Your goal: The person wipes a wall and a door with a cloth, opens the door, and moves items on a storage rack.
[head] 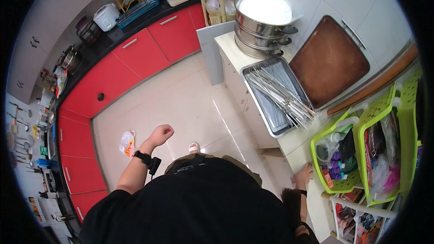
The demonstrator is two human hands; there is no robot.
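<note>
My left hand (162,135) is raised over the tiled floor with its fingers curled; nothing shows in it. A black band with a small device circles that wrist. My right hand (303,174) rests on the edge of the pale cabinet top (299,149), beside a green basket (317,162); whether it holds anything cannot be told. Farther along the same top, a metal tray (271,131) bears a heap of metal skewers (279,91). Beyond it stands a stacked steel steamer (257,37) with black handles. A brown board (330,64) leans on the wall by the tray.
A plastic bag (127,143) lies on the floor near my left forearm. Red cabinets (135,54) with a black countertop curve along the left and far side. A white rice cooker (105,17) stands there. A grey panel (213,52) juts out by the steamer.
</note>
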